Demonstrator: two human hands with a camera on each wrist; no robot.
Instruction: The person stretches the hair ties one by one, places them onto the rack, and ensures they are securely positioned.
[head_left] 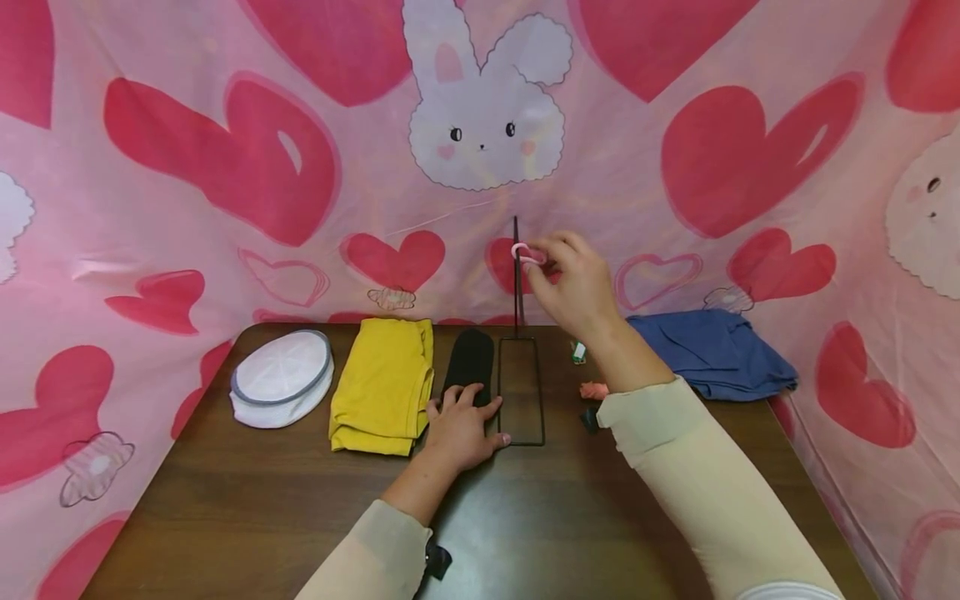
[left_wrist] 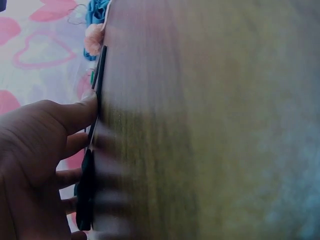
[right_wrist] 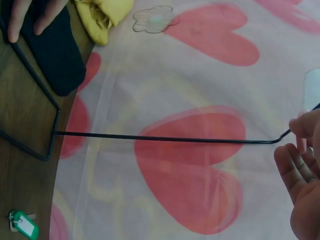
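A black wire stand (head_left: pixel 542 392) has its rectangular base on the table, with one rod rising at the back and bending near its top. My left hand (head_left: pixel 462 429) rests over the base's left side and the near end of a folded black sock (head_left: pixel 471 354), fingers spread. In the left wrist view the thumb of my left hand (left_wrist: pixel 45 145) touches the black wire. My right hand (head_left: pixel 573 283) pinches a small pink ring-like thing (head_left: pixel 529 253) at the upper rod. In the right wrist view, fingertips partly hide that pink thing (right_wrist: pixel 301 140) beside the bent tip.
Left of the sock lie a folded yellow garment (head_left: pixel 382 387) and a round white item with grey trim (head_left: pixel 281 375). To the right are a green key tag (head_left: pixel 578 352), a crumpled salmon-coloured item (head_left: pixel 594 390) and folded blue cloth (head_left: pixel 712 354). Pink printed fabric (head_left: pixel 480 208) hangs behind the table.
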